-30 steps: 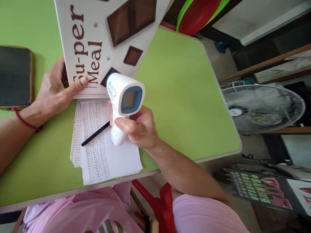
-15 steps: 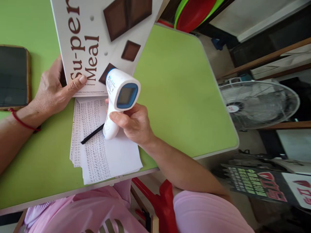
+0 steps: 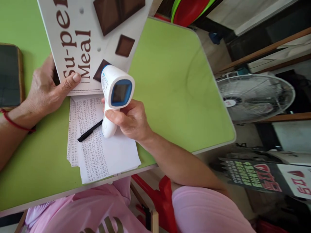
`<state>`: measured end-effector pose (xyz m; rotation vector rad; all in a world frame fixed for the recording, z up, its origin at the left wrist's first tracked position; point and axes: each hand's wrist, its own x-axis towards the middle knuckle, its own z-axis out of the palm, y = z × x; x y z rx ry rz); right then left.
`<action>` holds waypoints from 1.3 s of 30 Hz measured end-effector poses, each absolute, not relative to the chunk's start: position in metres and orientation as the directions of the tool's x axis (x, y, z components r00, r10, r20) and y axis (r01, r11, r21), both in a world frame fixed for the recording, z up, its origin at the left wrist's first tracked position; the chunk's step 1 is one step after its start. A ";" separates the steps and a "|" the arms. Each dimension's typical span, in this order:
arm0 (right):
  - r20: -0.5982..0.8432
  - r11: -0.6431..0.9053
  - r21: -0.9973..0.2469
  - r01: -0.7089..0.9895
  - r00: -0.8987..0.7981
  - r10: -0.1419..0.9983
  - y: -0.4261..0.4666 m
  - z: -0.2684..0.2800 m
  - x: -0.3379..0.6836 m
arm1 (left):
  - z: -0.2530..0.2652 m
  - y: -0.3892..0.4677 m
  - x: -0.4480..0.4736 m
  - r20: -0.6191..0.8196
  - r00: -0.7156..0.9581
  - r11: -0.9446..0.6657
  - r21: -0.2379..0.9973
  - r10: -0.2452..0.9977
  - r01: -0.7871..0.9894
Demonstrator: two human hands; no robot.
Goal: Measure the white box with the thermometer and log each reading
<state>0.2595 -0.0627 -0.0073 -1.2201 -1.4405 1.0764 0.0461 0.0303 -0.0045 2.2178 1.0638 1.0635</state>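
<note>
My left hand [image 3: 48, 89] grips the lower left edge of a white box [image 3: 85, 19] printed "Su-per Meal" with brown chocolate squares, its thumb flat on the front. The box's top runs out of the frame. In my right hand [image 3: 132, 121] is a white and blue infrared thermometer [image 3: 116, 87], held by its handle. Its small screen faces me and looks dark; the front end points at the lower part of the box. Beneath lie sheets of paper [image 3: 121, 158] with dense handwriting, partly under the box. A black pen [image 3: 89, 131] rests on them, one end hidden behind the thermometer.
A phone [image 3: 9, 76] in a brown case lies at the left of the green table [image 3: 175, 81]. Past the table's right edge are a fan [image 3: 255, 97] and a dark printed sign [image 3: 262, 176]. A red stool [image 3: 162, 200] stands below the near edge.
The whole view has shifted a little, so everything sits slightly further left and up. Both hands keep their hold on the box and the thermometer. The thermometer's screen looks darker.
</note>
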 end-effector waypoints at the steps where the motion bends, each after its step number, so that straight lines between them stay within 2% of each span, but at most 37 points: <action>1: 0.112 0.122 -0.978 0.170 -0.071 0.991 -0.063 -0.007 0.259 | -0.005 0.031 0.046 0.444 0.408 -0.599 0.663 0.798 0.449; 10: 0.102 0.108 -0.978 0.176 -0.042 0.994 -0.062 -0.006 0.258 | -0.006 0.030 0.047 0.463 0.397 -0.607 0.657 0.793 0.447; 15: 0.079 0.081 -0.976 0.200 -0.017 0.997 -0.064 -0.002 0.259 | -0.010 0.034 0.047 0.503 0.403 -0.637 0.687 0.765 0.350; 21: 0.065 0.070 -0.972 0.223 -0.031 0.997 -0.064 -0.002 0.260 | -0.010 0.034 0.047 0.497 0.408 -0.631 0.705 0.766 0.325; 24: 0.081 0.086 -0.963 0.257 -0.032 0.996 -0.063 -0.002 0.258 | -0.010 0.033 0.047 0.502 0.412 -0.638 0.696 0.761 0.330; 27: 0.154 0.167 -0.930 0.327 -0.065 0.986 -0.063 0.011 0.269 | -0.010 0.034 0.046 0.500 0.403 -0.635 0.685 0.766 0.357; 30: 0.215 0.300 -0.832 0.467 -0.228 0.950 -0.061 0.032 0.303 | -0.010 0.033 0.045 0.455 0.396 -0.593 0.712 0.798 0.376; 33: 0.161 0.397 -0.580 0.711 -0.378 0.912 -0.053 0.044 0.352 | -0.009 0.032 0.045 0.429 0.388 -0.565 0.736 0.816 0.373; 36: 0.161 0.423 -0.312 0.851 -0.391 0.906 -0.039 0.035 0.392 | -0.009 0.032 0.045 0.435 0.389 -0.573 0.720 0.812 0.392; 37: 0.160 0.399 -0.257 0.880 -0.368 0.916 -0.034 0.028 0.401 | -0.009 0.032 0.045 0.441 0.395 -0.582 0.711 0.806 0.394; 39: 0.172 0.376 -0.230 0.897 -0.343 0.924 -0.025 0.013 0.411 | -0.010 0.033 0.044 0.449 0.400 -0.592 0.704 0.799 0.393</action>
